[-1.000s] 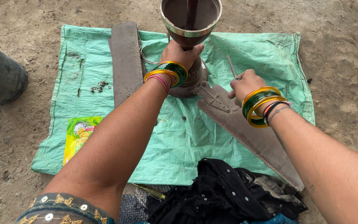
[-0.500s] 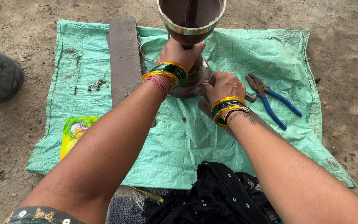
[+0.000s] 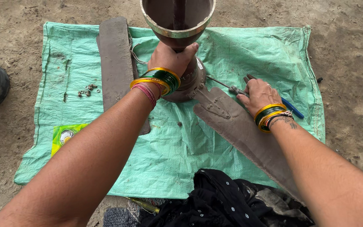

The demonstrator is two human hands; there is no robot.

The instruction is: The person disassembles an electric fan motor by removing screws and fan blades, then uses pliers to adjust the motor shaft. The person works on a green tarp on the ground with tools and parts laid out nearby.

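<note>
Your left hand [image 3: 171, 56] is clamped around the neck of the fan motor [image 3: 188, 77], just below the brown metal cup [image 3: 177, 21] that stands upright above it. The motor rests on the green tarp [image 3: 169, 151], which is spread over the dirt floor [image 3: 349, 63]. One fan blade [image 3: 248, 134] is attached to the motor by its bracket and runs toward the lower right. A second blade [image 3: 116, 63] lies loose on the tarp, just left of the motor.

Your right hand [image 3: 259, 94] is closed on the pliers [image 3: 248, 90], fingers wrapped over the handles. The plier nose points toward the motor, above the root of the attached blade; the blue grips show behind your wrist.

A small group of screws [image 3: 88, 89] lies on the tarp, left of the loose blade. A yellow-green packet [image 3: 66, 135] lies at the tarp's left edge. Black cloth [image 3: 223, 201] lies at the near edge.
</note>
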